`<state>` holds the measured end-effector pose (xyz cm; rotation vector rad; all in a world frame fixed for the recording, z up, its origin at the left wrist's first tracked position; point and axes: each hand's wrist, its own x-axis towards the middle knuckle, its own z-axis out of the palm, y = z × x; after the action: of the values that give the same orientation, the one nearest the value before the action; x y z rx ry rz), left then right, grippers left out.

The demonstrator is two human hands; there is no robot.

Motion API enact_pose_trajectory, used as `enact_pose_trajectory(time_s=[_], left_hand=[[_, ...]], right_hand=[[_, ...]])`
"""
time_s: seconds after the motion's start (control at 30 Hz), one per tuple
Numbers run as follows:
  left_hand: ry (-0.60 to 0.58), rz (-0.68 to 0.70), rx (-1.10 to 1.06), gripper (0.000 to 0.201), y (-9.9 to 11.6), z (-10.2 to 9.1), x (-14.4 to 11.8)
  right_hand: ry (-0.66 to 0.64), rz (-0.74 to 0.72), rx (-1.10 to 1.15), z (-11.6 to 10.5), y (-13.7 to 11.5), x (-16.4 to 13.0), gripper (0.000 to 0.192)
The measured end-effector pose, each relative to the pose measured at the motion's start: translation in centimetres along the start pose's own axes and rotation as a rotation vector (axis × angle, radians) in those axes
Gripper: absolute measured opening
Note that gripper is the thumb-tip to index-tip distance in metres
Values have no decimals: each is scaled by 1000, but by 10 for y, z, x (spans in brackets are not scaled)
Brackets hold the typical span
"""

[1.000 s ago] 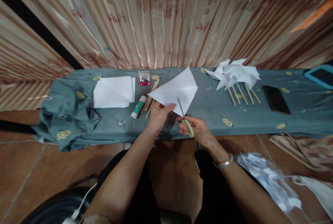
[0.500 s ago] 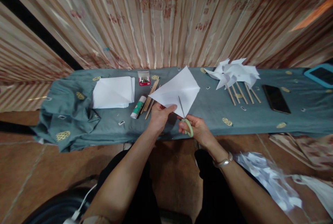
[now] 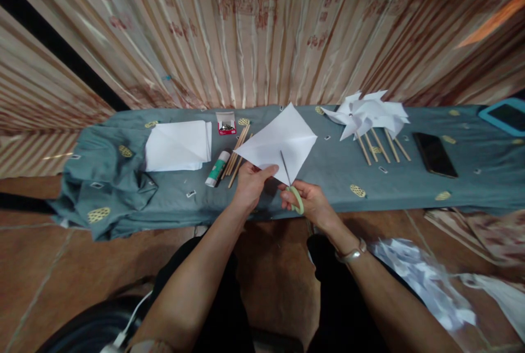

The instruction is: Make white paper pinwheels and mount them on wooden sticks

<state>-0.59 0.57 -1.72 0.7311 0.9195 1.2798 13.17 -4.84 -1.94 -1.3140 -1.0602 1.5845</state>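
A white paper square (image 3: pixel 279 142) is held at the centre of the frame, just above the near edge of the cloth-covered table (image 3: pixel 328 172). Its lower left edge is pinched by the left hand (image 3: pixel 251 184), the thumb laid on top and the other fingers curled shut beneath the sheet, where they are hidden. Green-handled scissors (image 3: pixel 292 189) are gripped by the right hand (image 3: pixel 312 203), the fingers closed through and around the loop. The blades are seen as one thin line running up into the paper from its lower corner; how far they are parted cannot be told. The fingertips of the right hand are tucked under and not seen.

Left of the paper, a glue stick (image 3: pixel 217 168) and a bundle of wooden sticks (image 3: pixel 237 153) are laid side by side, with a small red box (image 3: pixel 226 123) just behind them; its contents are too small to make out. A stack of white sheets (image 3: pixel 178 145) is placed further left. At the upper right, finished pinwheels (image 3: pixel 369 115) are lain together on their sticks, a dark phone (image 3: pixel 435 155) beside them. A teal object (image 3: pixel 505 117) is cut off by the right edge.
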Motion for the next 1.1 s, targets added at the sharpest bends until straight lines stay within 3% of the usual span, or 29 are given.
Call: enact_pose_trajectory(time_s=[1.1], left_hand=[[-33, -33, -13, 30, -3, 0, -3]], right_hand=[[36, -17, 19, 1, 1, 2, 44]])
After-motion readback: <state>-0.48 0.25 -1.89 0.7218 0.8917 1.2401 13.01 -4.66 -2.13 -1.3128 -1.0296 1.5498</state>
